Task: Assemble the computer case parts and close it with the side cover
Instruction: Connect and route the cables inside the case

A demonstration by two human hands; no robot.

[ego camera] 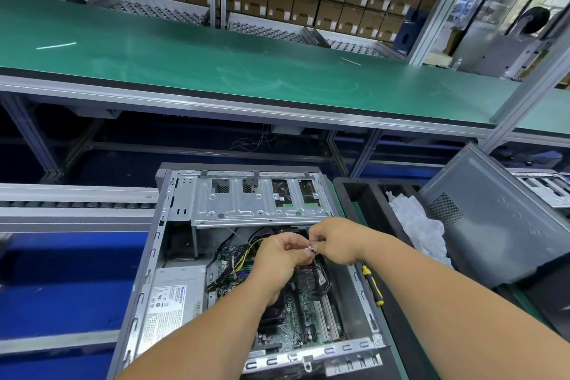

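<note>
An open computer case (172,194) lies flat in front of me, its motherboard (303,315), power supply (171,296) and metal drive cage (259,199) exposed. Above the motherboard my left hand (277,259) and my right hand (334,241) meet, fingers curled. Both pinch a small white connector (310,249) between their fingertips. Yellow and black cables (243,253) run out from under my left hand. The grey side cover (493,231) leans tilted at the right, apart from the case.
A yellow-and-black screwdriver (373,285) lies just right of the case. A black bin (367,197) with crumpled clear plastic (419,225) stands beside it. A green conveyor belt (216,62) runs across behind, with stacked cardboard boxes (308,0) beyond. A blue mat (61,287) spreads left.
</note>
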